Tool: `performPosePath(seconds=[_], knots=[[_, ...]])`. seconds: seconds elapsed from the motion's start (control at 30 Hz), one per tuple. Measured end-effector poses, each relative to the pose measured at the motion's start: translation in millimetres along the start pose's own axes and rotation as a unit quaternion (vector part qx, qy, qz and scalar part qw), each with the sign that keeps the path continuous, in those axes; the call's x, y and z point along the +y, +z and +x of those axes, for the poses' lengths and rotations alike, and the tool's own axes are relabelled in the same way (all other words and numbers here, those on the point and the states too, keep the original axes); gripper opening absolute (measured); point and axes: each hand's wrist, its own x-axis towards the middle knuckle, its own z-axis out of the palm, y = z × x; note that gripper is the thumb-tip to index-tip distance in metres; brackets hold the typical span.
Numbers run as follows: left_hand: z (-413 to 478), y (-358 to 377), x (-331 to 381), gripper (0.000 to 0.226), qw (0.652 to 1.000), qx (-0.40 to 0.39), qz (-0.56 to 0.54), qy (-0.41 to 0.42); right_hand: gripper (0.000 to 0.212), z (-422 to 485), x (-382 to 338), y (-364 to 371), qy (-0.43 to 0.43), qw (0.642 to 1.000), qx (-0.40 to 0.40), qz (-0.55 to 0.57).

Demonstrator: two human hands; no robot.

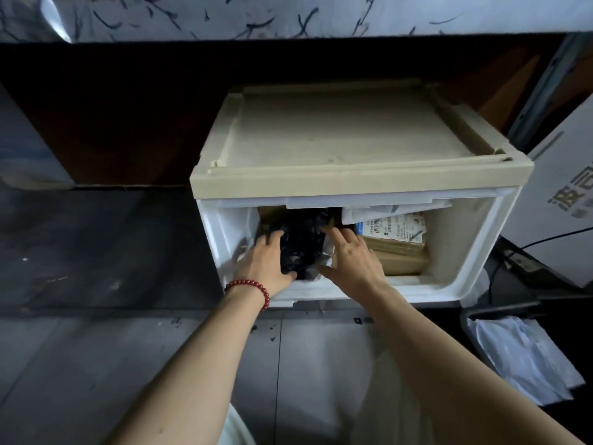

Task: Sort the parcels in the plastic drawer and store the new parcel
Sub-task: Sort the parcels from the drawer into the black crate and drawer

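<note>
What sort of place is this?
Likely a storage nook under a marble-patterned counter: a white plastic drawer holds a labelled brown cardboard parcel and a black plastic-wrapped parcel; a white printed carton stands beside it.

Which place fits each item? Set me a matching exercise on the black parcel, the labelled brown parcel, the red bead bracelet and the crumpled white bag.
Things:
1. black parcel
2. brown parcel
3. red bead bracelet
4. crumpled white bag

Places:
A. on the left wrist
B. outside the drawer, lower right of the view
C. in the drawer, between the left hand and right hand
D. right part of the drawer, label up

Pairs: 1-C, 2-D, 3-A, 4-B
</note>
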Motion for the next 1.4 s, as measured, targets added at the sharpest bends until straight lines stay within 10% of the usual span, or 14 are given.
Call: performPosePath(seconds=[1.0, 1.4], knots=[[22, 19, 10, 0.07, 0.993, 0.095, 0.071, 0.013, 0.074, 7, 55, 8, -0.038, 0.996, -0.024, 0.081], [-47, -20, 32, 0.062, 0.988, 0.124, -0.056, 0.072, 0.089, -39, 53, -25, -0.046, 0.988, 0.004, 0.145]])
